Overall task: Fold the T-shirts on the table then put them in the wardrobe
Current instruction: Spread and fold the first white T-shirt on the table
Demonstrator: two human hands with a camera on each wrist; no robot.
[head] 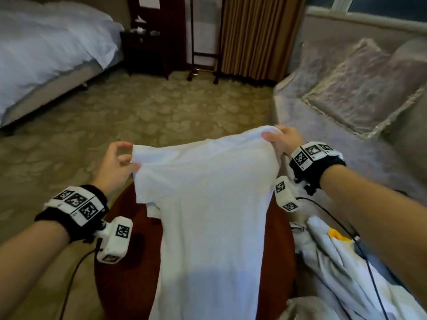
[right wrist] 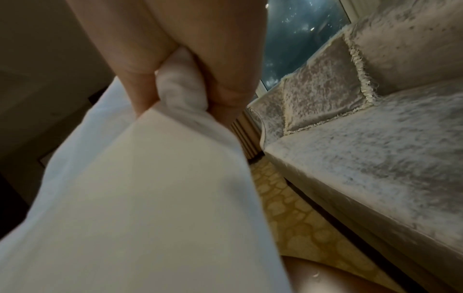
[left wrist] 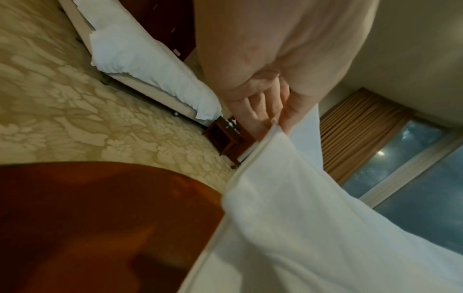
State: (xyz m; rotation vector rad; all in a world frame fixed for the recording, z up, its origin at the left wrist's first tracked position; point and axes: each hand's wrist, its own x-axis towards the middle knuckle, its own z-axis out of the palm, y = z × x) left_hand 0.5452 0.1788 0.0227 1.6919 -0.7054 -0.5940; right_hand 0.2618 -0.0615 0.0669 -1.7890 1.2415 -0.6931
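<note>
Landmark: the round red-brown table (head: 124, 269).

Nearest the wearer, a heap of white garments (head: 342, 262) with a yellow patch lies at the table's right edge, under the right forearm. Whether it rests on the table or beside it cannot be told.

Over the table's middle hangs a white T-shirt (head: 208, 215), held up by its top edge. Its lower part drapes down across the tabletop toward the wearer; whether the hem touches the wood cannot be told. One short sleeve hangs at the shirt's left side.

Above the table's left far edge, the left hand (head: 115, 165) pinches the shirt's left top corner between thumb and forefinger; the other fingers are curled loosely and stand apart from the cloth. The left wrist view confirms the pinch on the fabric edge (left wrist: 273, 126).

Above the table's right far edge, the right hand (head: 283, 139) grips the shirt's right top corner, fingers closed around a bunched fold of cloth, as the right wrist view shows (right wrist: 180, 87).

Beyond the table: patterned carpet (head: 161, 107). Right of it, a pale sofa (head: 346, 158) with cushions. Far left, a bed (head: 46, 54) with white bedding. Farthest, dark wooden furniture (head: 150, 42) and a tan curtain (head: 258, 35).
</note>
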